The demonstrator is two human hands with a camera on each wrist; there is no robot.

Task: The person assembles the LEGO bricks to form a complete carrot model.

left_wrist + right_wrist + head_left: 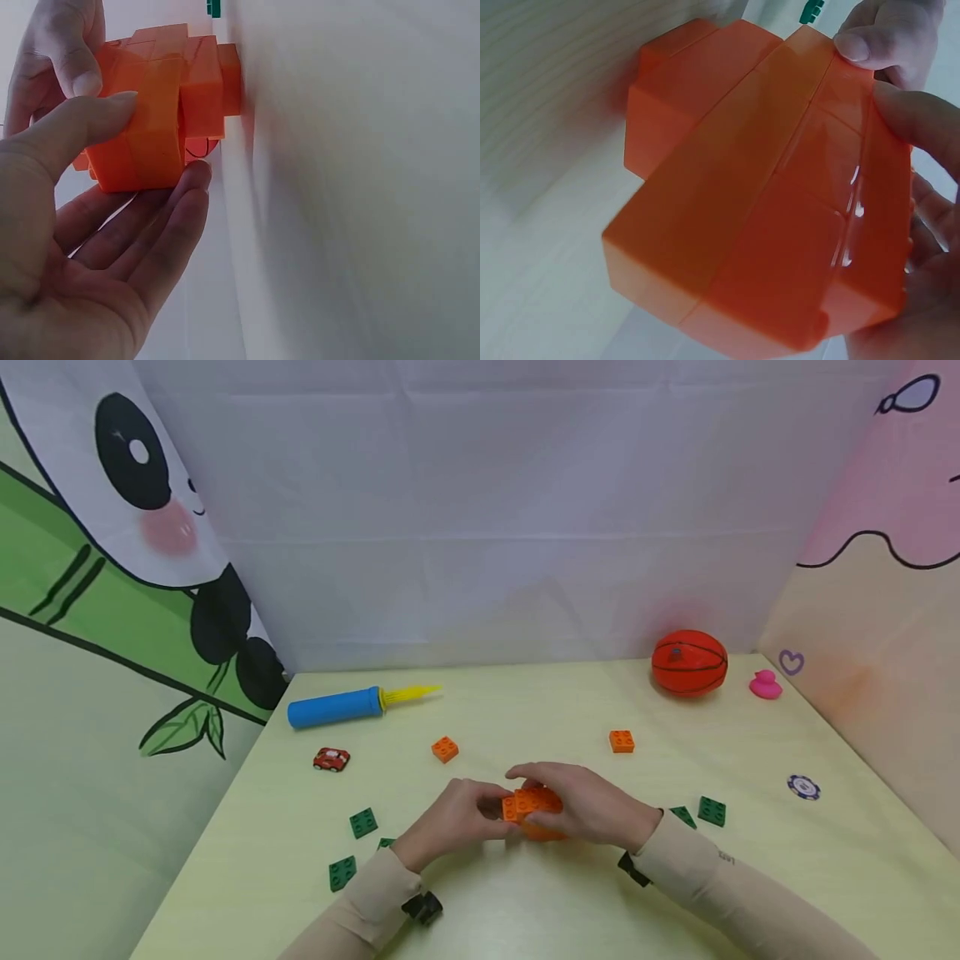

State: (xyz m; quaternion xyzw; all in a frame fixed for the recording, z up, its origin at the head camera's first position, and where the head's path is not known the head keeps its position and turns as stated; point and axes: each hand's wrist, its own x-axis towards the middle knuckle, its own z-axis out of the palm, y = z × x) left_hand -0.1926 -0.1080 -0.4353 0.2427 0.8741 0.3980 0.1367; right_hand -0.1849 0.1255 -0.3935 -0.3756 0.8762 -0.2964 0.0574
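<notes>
A build of stacked orange toy bricks (542,814) is between both hands, low over the table at the middle front. My left hand (459,817) pinches its left end, thumb laid on one face and fingers on the opposite side in the left wrist view. From the right, my right hand (588,802) grips the same build, with the thumb on the near side. Stepped layers of the orange build (727,172) fill the right wrist view, narrowing toward the table. The fingers partly hide its studded side.
Single orange bricks (445,749) lie beyond the hands. Green bricks (363,822) sit left, more green bricks (712,811) right. Around them are a blue pump (333,708), red toy car (332,759), red ball (688,664), pink duck (766,686) and poker chip (804,787).
</notes>
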